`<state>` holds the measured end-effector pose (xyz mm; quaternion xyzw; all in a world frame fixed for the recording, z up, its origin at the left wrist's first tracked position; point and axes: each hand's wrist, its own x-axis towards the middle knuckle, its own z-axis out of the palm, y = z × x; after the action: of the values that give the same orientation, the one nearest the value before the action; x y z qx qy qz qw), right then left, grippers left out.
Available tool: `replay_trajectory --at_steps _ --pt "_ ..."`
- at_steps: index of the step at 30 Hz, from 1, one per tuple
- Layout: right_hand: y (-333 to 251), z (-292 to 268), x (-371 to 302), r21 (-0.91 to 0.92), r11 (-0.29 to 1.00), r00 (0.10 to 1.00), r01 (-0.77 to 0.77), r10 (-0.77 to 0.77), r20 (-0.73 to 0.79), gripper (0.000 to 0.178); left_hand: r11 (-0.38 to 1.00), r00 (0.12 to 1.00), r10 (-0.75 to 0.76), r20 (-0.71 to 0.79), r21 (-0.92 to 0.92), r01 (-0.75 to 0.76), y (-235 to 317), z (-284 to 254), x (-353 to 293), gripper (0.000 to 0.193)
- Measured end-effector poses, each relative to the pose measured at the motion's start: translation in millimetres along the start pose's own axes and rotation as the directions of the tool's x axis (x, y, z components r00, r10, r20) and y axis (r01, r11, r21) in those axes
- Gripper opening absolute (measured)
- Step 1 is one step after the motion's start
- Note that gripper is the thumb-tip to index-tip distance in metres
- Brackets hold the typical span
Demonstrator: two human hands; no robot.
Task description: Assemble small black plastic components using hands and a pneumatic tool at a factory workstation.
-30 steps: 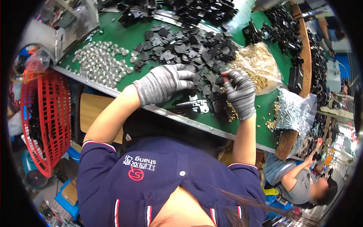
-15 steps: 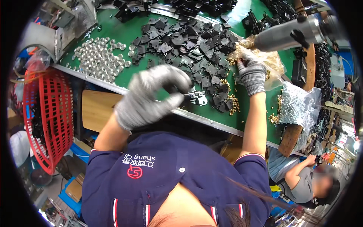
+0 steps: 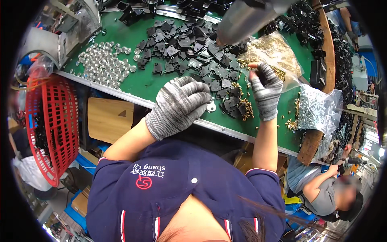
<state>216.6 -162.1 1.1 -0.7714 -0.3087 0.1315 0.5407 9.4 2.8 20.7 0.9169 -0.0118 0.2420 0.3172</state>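
Note:
My left hand (image 3: 180,107), in a grey striped glove, is closed over a small silver metal plate (image 3: 211,106) near the table's front edge. Only the plate's rounded end shows beyond my fingertips. To the right, my gloved right hand (image 3: 267,90), its fingertips bare, is held over the green table beside small brass screws (image 3: 245,109). Its thumb and forefinger are bent toward each other; whatever they hold is too small to make out. A heap of black flat parts (image 3: 197,48) lies beyond both hands. Above that heap hangs a blurred grey cylindrical tool (image 3: 248,20).
Silver round caps (image 3: 105,62) are spread at the left of the table. An open bag of brass screws (image 3: 278,50) and a bag of silver screws (image 3: 318,109) lie right. A red basket (image 3: 52,125) stands at the left. Another person (image 3: 322,193) sits at lower right.
My left hand has moved right and closed over the metal plate. My right hand has drawn back toward me from the brass screw bag. The grey tool has swung left.

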Motion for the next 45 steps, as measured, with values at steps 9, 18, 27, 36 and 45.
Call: replay_trajectory --at_steps 9,18,27,36,45 --pt "-47 26 -52 0.356 0.819 0.866 -0.451 0.304 0.396 0.007 0.994 0.997 0.019 -0.075 -0.110 -0.027 -9 7 -13 0.025" --pt "-55 35 -53 0.433 0.647 0.759 -0.628 0.386 0.524 0.009 0.986 0.974 0.106 -0.199 -0.103 -0.128 -15 20 -17 0.025" --pt "-66 40 -51 0.262 0.701 0.709 -0.663 0.477 0.520 0.009 0.978 0.975 0.052 -0.215 -0.189 -0.094 -17 26 -21 0.025" --pt "-58 46 -60 0.213 0.844 0.829 -0.492 0.379 0.412 0.011 0.974 0.962 0.058 -0.268 -0.195 -0.113 -23 28 -20 0.025" --pt "-80 9 -28 0.371 0.887 0.947 0.276 -0.185 -0.263 0.066 0.968 0.960 0.088 -0.267 -0.204 -0.145 -25 27 -20 0.023"
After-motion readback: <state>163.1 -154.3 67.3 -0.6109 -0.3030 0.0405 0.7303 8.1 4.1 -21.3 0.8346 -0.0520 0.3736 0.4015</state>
